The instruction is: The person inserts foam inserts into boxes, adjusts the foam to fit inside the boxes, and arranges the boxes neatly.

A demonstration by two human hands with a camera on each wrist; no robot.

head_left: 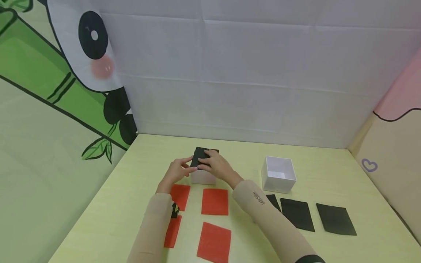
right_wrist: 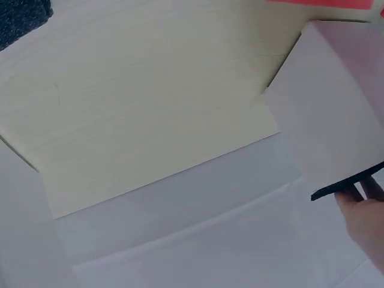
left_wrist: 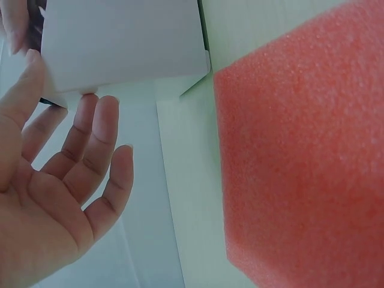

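Head view: both hands meet over a white box [head_left: 203,177] standing near the middle of the desk [head_left: 138,190]. The right hand [head_left: 215,165] presses a black sheet [head_left: 201,156] down onto the box's top, fingers laid flat across it. The left hand [head_left: 175,172] pinches the sheet's left edge between thumb and fingers; the remaining fingers are spread, as the left wrist view shows. In front of this box lie four red sheets [head_left: 215,201]. To its right stands a second, open white box [head_left: 278,174], with further black sheets [head_left: 297,214] beyond.
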